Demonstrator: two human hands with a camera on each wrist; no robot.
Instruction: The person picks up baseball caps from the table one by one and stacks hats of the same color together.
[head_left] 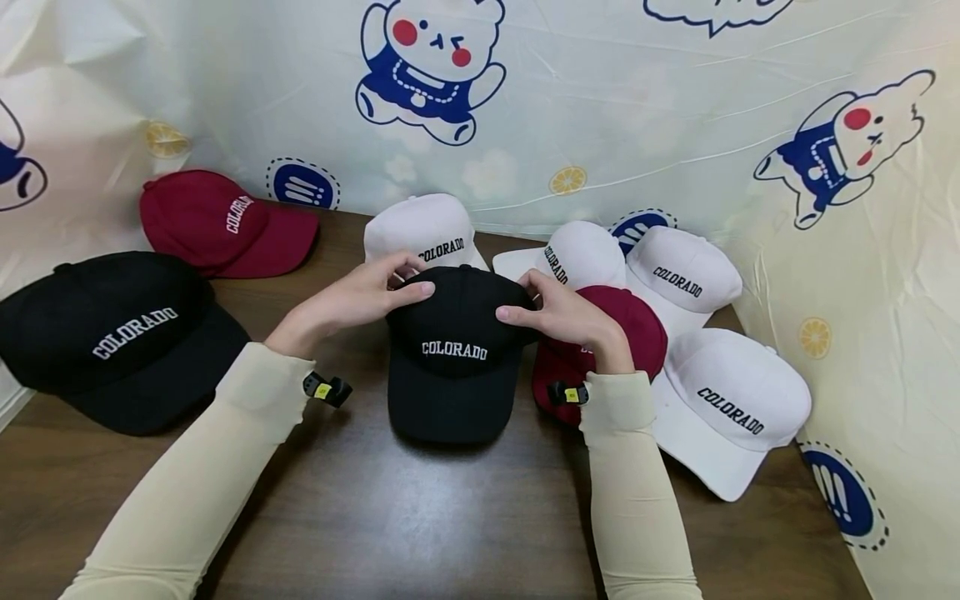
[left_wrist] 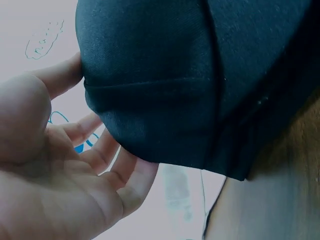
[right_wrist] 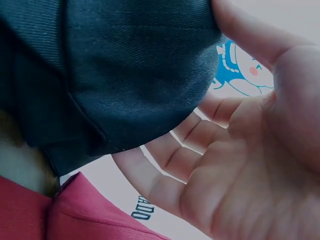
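Note:
Between my two hands is a black baseball cap (head_left: 456,312) with white COLORADO lettering, its brim toward me and low over the table. My left hand (head_left: 360,293) grips the crown's left side, thumb in front. In the left wrist view its fingers curl behind the black cloth (left_wrist: 150,110). From the other side my right hand (head_left: 564,312) holds the cap in the same way, its fingers (right_wrist: 160,187) under the edge in the right wrist view. A maroon cap (head_left: 637,329) lies partly hidden beneath my right forearm. Directly behind the held cap stands a white cap (head_left: 420,223).
Three more white caps rest at the right, the nearest white cap (head_left: 738,383) by the table edge. On the left lie another black cap (head_left: 112,325) and a second maroon cap (head_left: 217,221). A printed curtain (head_left: 570,108) borders the wooden table (head_left: 420,517).

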